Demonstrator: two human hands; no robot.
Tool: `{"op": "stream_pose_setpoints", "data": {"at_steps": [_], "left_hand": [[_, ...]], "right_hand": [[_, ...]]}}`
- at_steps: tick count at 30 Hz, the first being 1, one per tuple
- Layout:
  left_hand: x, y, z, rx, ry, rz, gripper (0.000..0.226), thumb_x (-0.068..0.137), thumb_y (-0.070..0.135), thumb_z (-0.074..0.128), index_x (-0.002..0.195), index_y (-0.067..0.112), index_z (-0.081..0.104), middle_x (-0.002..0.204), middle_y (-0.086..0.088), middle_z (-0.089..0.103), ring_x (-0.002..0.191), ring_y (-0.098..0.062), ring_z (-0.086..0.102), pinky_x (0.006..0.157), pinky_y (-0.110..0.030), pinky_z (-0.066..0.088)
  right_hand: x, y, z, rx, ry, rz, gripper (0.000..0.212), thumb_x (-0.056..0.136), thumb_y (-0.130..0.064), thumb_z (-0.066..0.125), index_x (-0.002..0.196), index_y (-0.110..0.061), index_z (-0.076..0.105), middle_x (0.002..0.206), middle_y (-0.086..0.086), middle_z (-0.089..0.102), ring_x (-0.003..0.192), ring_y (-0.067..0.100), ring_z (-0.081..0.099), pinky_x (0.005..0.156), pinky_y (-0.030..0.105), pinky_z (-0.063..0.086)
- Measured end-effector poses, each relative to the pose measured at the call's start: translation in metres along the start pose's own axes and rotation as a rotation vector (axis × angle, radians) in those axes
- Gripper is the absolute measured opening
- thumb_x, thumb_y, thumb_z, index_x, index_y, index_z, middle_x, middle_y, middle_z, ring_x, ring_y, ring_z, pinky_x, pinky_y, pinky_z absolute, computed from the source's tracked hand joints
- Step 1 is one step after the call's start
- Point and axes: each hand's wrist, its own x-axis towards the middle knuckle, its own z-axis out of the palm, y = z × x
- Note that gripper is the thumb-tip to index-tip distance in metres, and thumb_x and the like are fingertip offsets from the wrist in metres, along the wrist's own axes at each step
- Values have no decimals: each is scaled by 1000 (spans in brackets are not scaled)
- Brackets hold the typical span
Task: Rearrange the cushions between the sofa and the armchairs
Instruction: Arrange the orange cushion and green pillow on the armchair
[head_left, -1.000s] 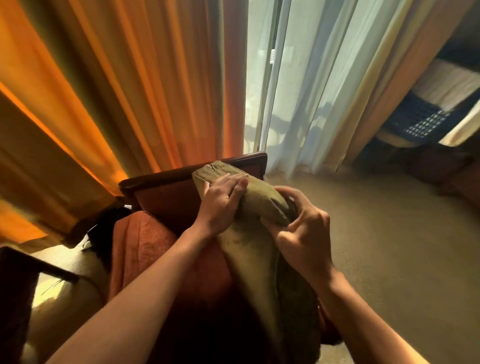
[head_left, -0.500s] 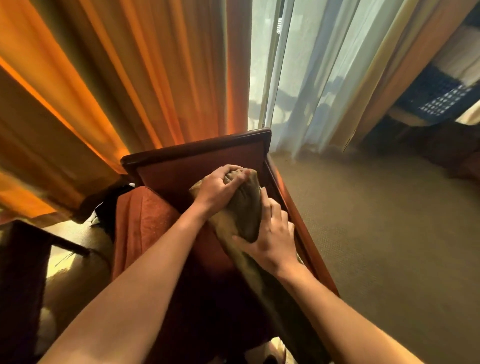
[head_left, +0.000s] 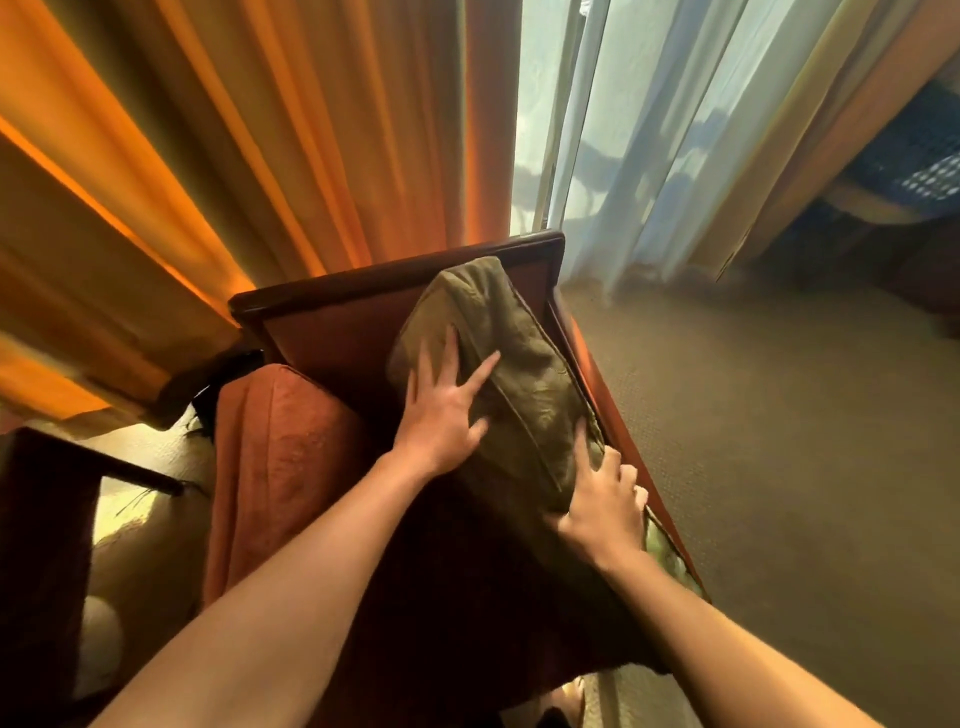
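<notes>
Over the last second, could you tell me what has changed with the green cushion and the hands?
The green cushion went down into the armchair, against its backrest on the right side. The left hand let go of its top and now presses flat with fingers spread; the right hand slid down to its lower edge. The orange cushion stayed put.

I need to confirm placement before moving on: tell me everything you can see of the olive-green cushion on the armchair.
The olive-green cushion is a soft, wrinkled fabric cushion with a seam running along its length. It leans tilted against the armchair backrest, in the chair's right corner, its top near the dark wooden frame. The left hand lies flat on its face with fingers spread; the right hand presses its lower edge beside the armrest. Its bottom end is hidden in shadow.
</notes>
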Motion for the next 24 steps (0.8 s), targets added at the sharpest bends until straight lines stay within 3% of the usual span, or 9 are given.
{"op": "stream_pose_setpoints", "data": {"at_steps": [5, 9, 11, 13, 16, 18, 19, 21, 24], "left_hand": [[38, 25, -22, 563, 39, 314, 77, 76, 33, 71, 144, 24, 36, 162, -16, -25, 144, -47, -26, 116, -66, -2], [68, 40, -39, 660, -262, 505, 78, 89, 24, 58, 155, 23, 17, 167, -10, -1, 151, -37, -10, 122, -55, 0], [77, 34, -43, 690, -311, 529, 94, 84, 32, 69, 157, 27, 10, 163, -7, 18, 152, -36, 2, 123, -50, 1], [80, 25, -47, 725, -295, 602, 109, 67, 52, 80, 154, 29, 20, 152, -4, 35, 148, -34, 18, 123, -48, 3], [79, 11, -43, 672, -243, 717, 87, 56, 64, 78, 130, 26, 52, 128, 0, 57, 131, -28, 43, 123, -48, 10], [75, 2, -38, 580, -194, 760, 59, 58, 52, 75, 108, 24, 62, 106, 5, 64, 113, -24, 56, 119, -45, 22], [74, -4, -37, 527, -174, 761, 45, 60, 45, 72, 99, 25, 62, 98, 7, 64, 105, -23, 59, 114, -44, 29], [70, -19, -39, 450, -153, 732, 32, 58, 38, 65, 88, 27, 61, 89, 10, 64, 95, -20, 61, 102, -41, 37], [57, -48, -50, 380, -124, 618, 36, 54, 42, 58, 87, 28, 64, 89, 12, 66, 91, -16, 62, 94, -38, 39]], "right_hand": [[3, 10, 3, 115, 47, -53, 134, 66, -46, 84, 157, -14, -10, 126, 5, 50, 109, 25, 51, 96, 44, 44], [3, -1, 7, 126, 18, -116, 118, 63, -64, 73, 154, -15, 16, 126, 3, 52, 112, 28, 54, 91, 44, 48], [-4, -4, 7, 101, 4, -88, 125, 64, -70, 71, 157, -20, 4, 129, 3, 47, 112, 28, 52, 90, 46, 47], [-15, -2, 8, 100, -22, -47, 135, 65, -70, 74, 154, -28, -19, 141, 5, 38, 117, 29, 50, 93, 49, 47], [-21, 6, 16, 111, -9, -28, 135, 68, -67, 75, 154, -25, -20, 136, 5, 44, 112, 27, 55, 89, 47, 51], [-11, 4, 18, 179, 18, -23, 105, 71, -59, 74, 152, -21, 17, 122, 1, 55, 104, 28, 61, 81, 42, 52], [-5, 0, 17, 205, 43, -27, 76, 73, -51, 72, 136, -25, 37, 114, -2, 59, 101, 30, 63, 75, 39, 50], [2, -10, 6, 210, 64, -52, 36, 71, -34, 68, 99, -28, 46, 94, -7, 62, 90, 31, 65, 64, 36, 42], [8, -27, -18, 180, 81, -133, 24, 68, -23, 64, 86, -23, 48, 80, -6, 62, 78, 30, 64, 60, 35, 38]]}}
